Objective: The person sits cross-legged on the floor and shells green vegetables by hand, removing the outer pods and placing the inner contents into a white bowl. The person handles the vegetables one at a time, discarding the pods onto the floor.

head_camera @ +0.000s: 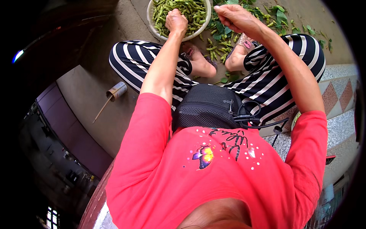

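Observation:
A pale plastic basin (209, 17) full of green soybean pods (197, 13) sits on the ground in front of my left foot. My left hand (176, 21) is over the pods inside it, its fingers curled down; whether they grip any pods is hidden. To the right of the basin, my right hand (238, 18) hovers above leafy soybean stalks (220, 30), fingers bent and thumb against the forefinger. I cannot make out anything between those fingers. Loose pods (216, 50) lie scattered on the ground between my sandalled feet.
A black mesh bag (207, 107) with a looped cable (251, 114) rests at my lap. On the left, a tin can (117, 91) lies on its side with a thin stick (102, 109) sticking out. Patterned tiles (340, 94) run along the right. More leaves (281, 17) spread at the upper right.

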### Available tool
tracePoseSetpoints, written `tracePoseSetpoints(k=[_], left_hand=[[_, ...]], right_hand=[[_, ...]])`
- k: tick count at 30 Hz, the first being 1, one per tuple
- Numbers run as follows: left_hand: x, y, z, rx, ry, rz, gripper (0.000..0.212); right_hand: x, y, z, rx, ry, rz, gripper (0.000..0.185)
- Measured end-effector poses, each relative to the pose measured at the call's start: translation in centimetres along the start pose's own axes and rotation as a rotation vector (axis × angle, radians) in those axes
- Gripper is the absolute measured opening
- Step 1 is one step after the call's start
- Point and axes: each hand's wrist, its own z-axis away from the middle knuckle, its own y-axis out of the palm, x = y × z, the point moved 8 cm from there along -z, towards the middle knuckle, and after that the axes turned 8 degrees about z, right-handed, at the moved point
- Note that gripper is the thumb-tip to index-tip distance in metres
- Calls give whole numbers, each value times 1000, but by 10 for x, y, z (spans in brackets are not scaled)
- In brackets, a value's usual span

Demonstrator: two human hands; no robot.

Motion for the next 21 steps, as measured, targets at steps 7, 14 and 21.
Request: tracePoseSetpoints(k=[7,14,21], left_hand=[[-20,-47,8,55,-3,747,21],[-123,-106,77,242,182,990,21],[-123,-101,86,280,112,1064,23]], right_hand=[[9,8,-2,12,-40,109,30],[14,9,-6,27,-56,-111,22],[7,9,-9,68,-124,-94,21]])
